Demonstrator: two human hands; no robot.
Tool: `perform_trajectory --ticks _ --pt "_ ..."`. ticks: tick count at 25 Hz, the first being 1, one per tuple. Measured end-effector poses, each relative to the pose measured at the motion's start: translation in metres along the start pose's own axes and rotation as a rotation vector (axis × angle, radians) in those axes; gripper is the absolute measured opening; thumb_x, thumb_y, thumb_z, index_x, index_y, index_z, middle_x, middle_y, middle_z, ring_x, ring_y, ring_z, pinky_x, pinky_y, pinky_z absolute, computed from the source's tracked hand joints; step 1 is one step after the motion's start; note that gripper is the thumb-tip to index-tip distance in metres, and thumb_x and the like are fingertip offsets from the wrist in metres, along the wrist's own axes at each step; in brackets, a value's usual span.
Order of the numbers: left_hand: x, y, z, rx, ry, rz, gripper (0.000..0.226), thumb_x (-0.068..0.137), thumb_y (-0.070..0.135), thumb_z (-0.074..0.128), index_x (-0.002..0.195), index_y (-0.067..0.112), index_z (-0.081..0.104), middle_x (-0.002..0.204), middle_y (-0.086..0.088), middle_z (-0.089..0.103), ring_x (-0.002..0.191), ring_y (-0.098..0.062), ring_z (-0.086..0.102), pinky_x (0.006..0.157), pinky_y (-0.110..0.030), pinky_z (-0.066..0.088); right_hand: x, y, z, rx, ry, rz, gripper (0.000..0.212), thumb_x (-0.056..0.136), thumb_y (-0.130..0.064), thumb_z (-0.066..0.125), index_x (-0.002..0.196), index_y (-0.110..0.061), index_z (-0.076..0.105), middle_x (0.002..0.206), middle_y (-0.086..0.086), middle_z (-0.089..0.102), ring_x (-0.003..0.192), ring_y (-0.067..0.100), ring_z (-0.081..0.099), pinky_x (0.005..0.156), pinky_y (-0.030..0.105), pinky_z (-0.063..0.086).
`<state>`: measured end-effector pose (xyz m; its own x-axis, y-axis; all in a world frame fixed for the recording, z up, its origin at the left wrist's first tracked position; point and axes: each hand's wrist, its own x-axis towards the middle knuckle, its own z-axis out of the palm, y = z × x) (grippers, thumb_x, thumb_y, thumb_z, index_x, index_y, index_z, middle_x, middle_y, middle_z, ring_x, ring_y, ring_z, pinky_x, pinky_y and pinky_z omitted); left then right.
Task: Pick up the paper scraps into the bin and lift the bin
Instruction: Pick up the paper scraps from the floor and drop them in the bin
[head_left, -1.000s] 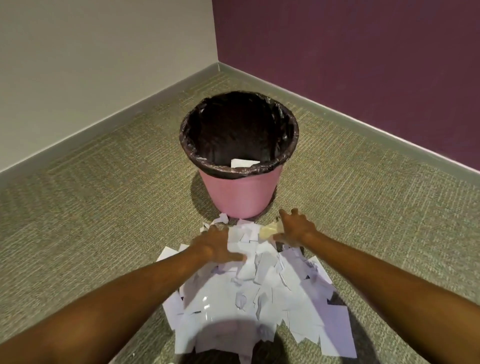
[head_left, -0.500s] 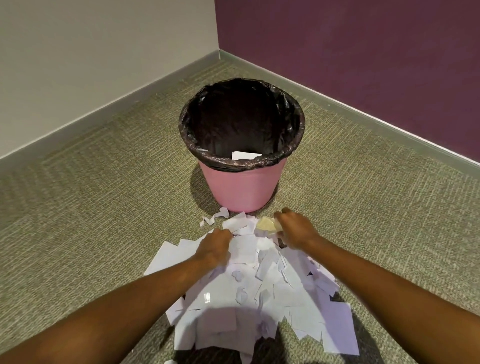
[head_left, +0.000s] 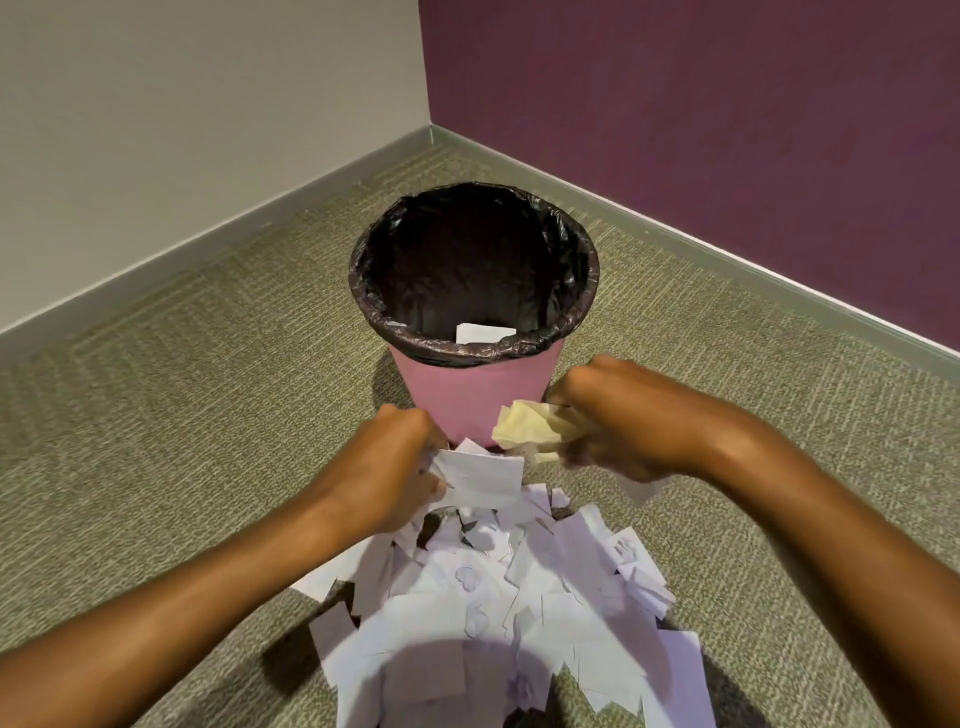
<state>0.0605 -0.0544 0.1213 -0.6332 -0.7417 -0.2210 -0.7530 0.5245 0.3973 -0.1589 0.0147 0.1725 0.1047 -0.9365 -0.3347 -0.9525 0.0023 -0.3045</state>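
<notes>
The foot of the bin (head_left: 475, 384) is hidden behind the left hand (head_left: 387, 467), the right hand (head_left: 618, 415) and the paper they grip, and its near rim hides its floor but for one white scrap (head_left: 483, 332). The fingertips are buried in the white sheet (head_left: 480, 478) and yellow wad (head_left: 530, 428). The bottom edge cuts off the pile of scraps (head_left: 519, 597).

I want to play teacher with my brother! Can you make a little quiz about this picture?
1. What does the left hand grip?
2. Which holds the crumpled yellow paper? A) left hand B) right hand C) neither
3. True or false: the round pink plastic bin with black liner is completely empty.
Key: 1. a flat white paper scrap; 2. B; 3. false, a white scrap lies inside.
</notes>
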Motion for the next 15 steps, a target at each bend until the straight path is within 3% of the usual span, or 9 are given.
perform_trajectory --ticks 2,5,8,11,13,15 --pt "-0.016 0.016 -0.039 -0.066 0.035 -0.016 0.023 0.076 0.020 0.082 0.062 0.011 0.066 0.056 0.004 0.061 0.051 -0.014 0.061 0.054 -0.036 0.057 -0.018 -0.013 -0.033 0.059 0.041 -0.015 0.014 0.083 -0.029 0.075 0.085 -0.021 0.064 0.082 -0.008 0.061 0.069 0.007 0.057 0.054 0.024 0.043" --pt "-0.024 0.031 -0.092 -0.233 0.127 -0.096 0.015 0.072 0.016 0.080 0.075 0.028 0.072 0.068 0.008 0.072 0.053 -0.007 0.067 0.043 -0.023 0.050 -0.023 -0.020 -0.063 0.225 0.146 -0.026 0.017 0.078 -0.035 0.079 0.082 -0.028 0.064 0.078 -0.010 0.064 0.066 0.007 0.062 0.053 0.024 0.043" --pt "-0.013 0.026 -0.133 -0.515 0.264 -0.161 0.016 0.069 0.012 0.081 0.084 0.011 0.075 0.060 -0.002 0.073 0.043 -0.010 0.063 0.037 -0.020 0.047 -0.001 -0.012 -0.070 0.435 0.322 0.024 0.020 0.074 -0.030 0.084 0.088 -0.021 0.072 0.077 -0.005 0.072 0.065 0.012 0.068 0.055 0.031 0.052" --pt "0.007 0.024 -0.151 -0.617 0.406 -0.229 0.025 0.074 0.011 0.080 0.095 0.000 0.072 0.045 0.002 0.063 0.027 -0.001 0.046 0.030 -0.012 0.033 0.030 -0.004 -0.070 0.548 0.422 0.108 0.029 0.072 -0.028 0.087 0.095 -0.015 0.075 0.084 0.000 0.076 0.076 0.018 0.073 0.073 0.043 0.061" --pt "0.025 0.025 -0.151 -0.700 0.456 -0.264 0.028 0.078 0.007 0.078 0.104 -0.001 0.069 0.051 0.002 0.062 0.021 0.000 0.039 0.025 -0.009 0.023 0.050 0.000 -0.068 0.552 0.449 0.145 0.033 0.072 -0.029 0.087 0.098 -0.012 0.075 0.088 0.003 0.075 0.079 0.021 0.073 0.076 0.044 0.061" --pt "0.044 0.026 -0.143 -0.782 0.474 -0.279 0.035 0.080 0.005 0.076 0.111 -0.004 0.066 0.073 -0.007 0.066 0.021 0.000 0.041 0.025 -0.008 0.021 0.066 0.002 -0.065 0.546 0.480 0.167 0.035 0.073 -0.029 0.087 0.099 -0.010 0.073 0.088 0.004 0.074 0.079 0.022 0.072 0.070 0.037 0.060"
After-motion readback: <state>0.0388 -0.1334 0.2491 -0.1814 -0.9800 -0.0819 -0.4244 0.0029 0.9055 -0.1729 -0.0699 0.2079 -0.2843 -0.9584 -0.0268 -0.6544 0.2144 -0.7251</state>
